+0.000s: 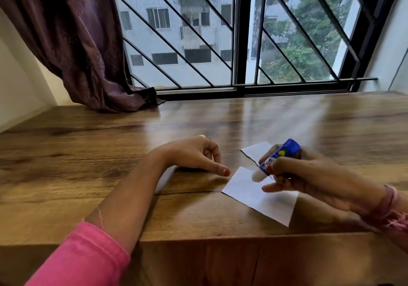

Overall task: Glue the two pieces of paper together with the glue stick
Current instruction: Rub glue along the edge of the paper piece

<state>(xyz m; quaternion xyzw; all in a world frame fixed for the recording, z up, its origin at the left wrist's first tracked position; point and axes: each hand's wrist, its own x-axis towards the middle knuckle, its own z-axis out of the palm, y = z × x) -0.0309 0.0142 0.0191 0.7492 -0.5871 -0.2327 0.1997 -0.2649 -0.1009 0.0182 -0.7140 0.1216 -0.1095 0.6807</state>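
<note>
Two white pieces of paper lie on the wooden table. The nearer paper (260,195) is close to the front edge; the farther paper (257,152) lies just behind it, partly hidden by my right hand. My right hand (309,175) grips a blue glue stick (279,156), uncapped, its white tip pointing down-left just above the nearer paper's top corner. My left hand (196,155) rests on the table to the left of the papers, fingers loosely curled, thumb pointing toward the nearer paper. A small yellow thing (202,136), maybe the cap, peeks out behind its fingers.
The wooden table (110,153) runs back to a barred window (231,42). A dark purple curtain (84,54) hangs at the back left, its end resting on the tabletop. The table's front edge (220,237) is just below the nearer paper.
</note>
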